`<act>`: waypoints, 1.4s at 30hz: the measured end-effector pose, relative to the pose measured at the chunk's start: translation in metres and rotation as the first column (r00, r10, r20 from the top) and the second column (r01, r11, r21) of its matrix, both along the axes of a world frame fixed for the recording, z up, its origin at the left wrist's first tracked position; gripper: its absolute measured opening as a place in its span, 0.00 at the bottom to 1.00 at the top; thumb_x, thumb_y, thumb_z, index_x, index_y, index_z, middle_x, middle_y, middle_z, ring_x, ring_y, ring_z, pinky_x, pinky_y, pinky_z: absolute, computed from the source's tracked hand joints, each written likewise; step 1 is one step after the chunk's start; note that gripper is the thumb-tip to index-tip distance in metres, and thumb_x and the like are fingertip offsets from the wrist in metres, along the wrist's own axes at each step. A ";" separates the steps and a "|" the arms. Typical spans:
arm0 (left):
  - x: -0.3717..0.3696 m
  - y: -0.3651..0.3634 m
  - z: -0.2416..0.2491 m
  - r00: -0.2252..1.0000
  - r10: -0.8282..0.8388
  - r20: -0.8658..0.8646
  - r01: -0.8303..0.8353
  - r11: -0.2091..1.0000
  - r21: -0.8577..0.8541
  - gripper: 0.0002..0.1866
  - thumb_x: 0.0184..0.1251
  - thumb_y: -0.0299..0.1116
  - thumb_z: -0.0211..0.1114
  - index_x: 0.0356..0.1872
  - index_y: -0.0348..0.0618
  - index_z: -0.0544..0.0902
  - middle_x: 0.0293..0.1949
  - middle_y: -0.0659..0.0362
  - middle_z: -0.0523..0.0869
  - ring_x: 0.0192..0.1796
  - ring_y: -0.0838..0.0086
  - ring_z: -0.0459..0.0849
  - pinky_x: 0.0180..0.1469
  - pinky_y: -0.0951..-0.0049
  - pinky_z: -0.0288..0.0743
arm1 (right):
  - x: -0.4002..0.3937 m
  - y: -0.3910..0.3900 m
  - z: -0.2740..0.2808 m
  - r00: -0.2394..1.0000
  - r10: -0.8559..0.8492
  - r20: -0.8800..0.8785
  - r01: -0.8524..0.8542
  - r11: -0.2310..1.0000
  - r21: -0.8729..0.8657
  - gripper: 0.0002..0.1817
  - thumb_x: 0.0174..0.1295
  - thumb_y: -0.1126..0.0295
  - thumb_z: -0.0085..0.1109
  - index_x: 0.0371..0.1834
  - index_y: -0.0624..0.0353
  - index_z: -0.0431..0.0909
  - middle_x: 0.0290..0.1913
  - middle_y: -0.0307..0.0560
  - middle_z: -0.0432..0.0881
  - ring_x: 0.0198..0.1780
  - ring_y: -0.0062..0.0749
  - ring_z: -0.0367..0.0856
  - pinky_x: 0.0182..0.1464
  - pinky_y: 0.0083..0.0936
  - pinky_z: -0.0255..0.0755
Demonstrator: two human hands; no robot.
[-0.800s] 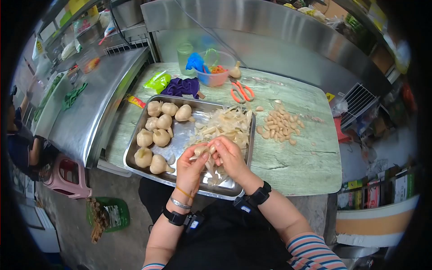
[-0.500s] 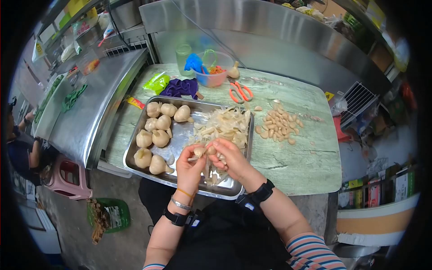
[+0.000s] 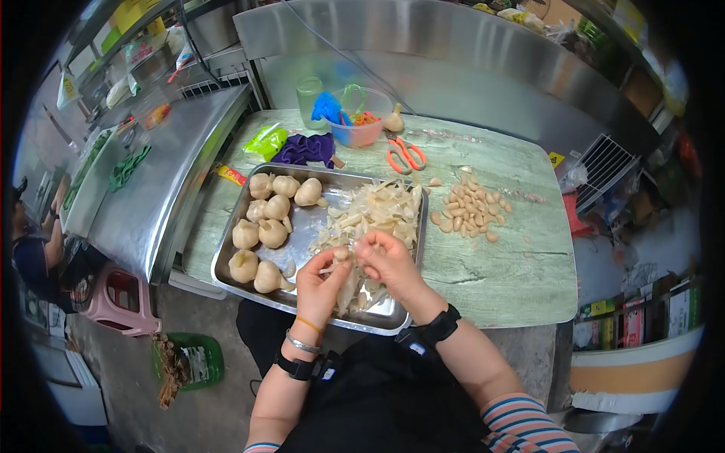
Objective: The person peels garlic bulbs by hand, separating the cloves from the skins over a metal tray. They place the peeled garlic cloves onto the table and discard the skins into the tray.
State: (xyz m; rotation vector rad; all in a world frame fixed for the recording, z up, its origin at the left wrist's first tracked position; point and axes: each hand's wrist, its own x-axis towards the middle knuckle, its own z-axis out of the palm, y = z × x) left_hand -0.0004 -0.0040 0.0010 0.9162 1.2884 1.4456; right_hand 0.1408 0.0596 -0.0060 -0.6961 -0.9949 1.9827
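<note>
Over the metal tray point(image 3: 302, 303), my left hand point(image 3: 320, 281) pinches a garlic clove point(image 3: 341, 255) between thumb and fingers. Just to its right, my right hand point(image 3: 387, 264) is closed, thumb against fingertips, beside the clove; a pale scrap seems to be at its tips, too small to make out. Below and behind both hands lies a heap of garlic skins point(image 3: 377, 210) in the tray. Several whole garlic bulbs point(image 3: 273, 233) stand in the tray's left side. To the right, on the table, is a pile of peeled cloves point(image 3: 470, 209).
Orange-handled scissors point(image 3: 406, 155) lie behind the tray on the green table point(image 3: 498, 279). Farther back are a plastic tub point(image 3: 361, 124), a green jar point(image 3: 309, 102), a purple cloth point(image 3: 304, 150) and a green packet point(image 3: 266, 141). Another person point(image 3: 38, 257) is at the far left.
My hands have drawn slightly apart. The clove stays in my left hand, while my right hand has moved a little away to the right. The view has shifted slightly.
</note>
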 end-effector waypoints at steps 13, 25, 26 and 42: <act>-0.002 -0.001 -0.001 0.815 0.049 -0.577 0.056 0.985 0.164 0.11 0.59 0.31 0.66 0.40 0.36 0.81 0.33 0.51 0.84 0.36 0.64 0.83 0.41 0.70 0.75 | -0.008 -0.015 0.011 0.769 -0.526 0.363 0.073 0.636 0.768 0.13 0.57 0.64 0.66 0.39 0.61 0.79 0.32 0.45 0.83 0.34 0.29 0.82 0.39 0.24 0.74; -0.004 -0.004 0.003 0.745 -0.083 -0.662 0.173 0.982 0.072 0.10 0.61 0.30 0.66 0.40 0.35 0.82 0.32 0.51 0.84 0.34 0.67 0.82 0.39 0.72 0.75 | 0.001 -0.006 -0.001 0.850 -0.268 0.452 -0.047 0.818 0.573 0.11 0.62 0.64 0.62 0.35 0.63 0.78 0.29 0.38 0.81 0.31 0.18 0.78 0.34 0.18 0.71; -0.003 -0.004 0.004 0.745 -0.089 -0.662 0.180 0.981 0.071 0.10 0.61 0.30 0.66 0.40 0.35 0.82 0.32 0.51 0.84 0.34 0.67 0.82 0.39 0.72 0.75 | 0.003 -0.004 -0.002 0.905 -0.167 0.392 -0.032 0.891 0.453 0.12 0.63 0.64 0.62 0.35 0.63 0.78 0.28 0.37 0.81 0.31 0.17 0.78 0.34 0.17 0.71; -0.001 -0.007 0.014 0.736 -0.050 -0.675 0.193 0.971 0.139 0.09 0.59 0.32 0.68 0.32 0.35 0.82 0.28 0.51 0.82 0.29 0.60 0.80 0.33 0.69 0.73 | 0.011 0.011 0.011 0.932 0.229 0.280 -0.209 0.973 -0.102 0.16 0.66 0.56 0.57 0.30 0.58 0.73 0.18 0.29 0.65 0.16 0.09 0.56 0.17 0.12 0.50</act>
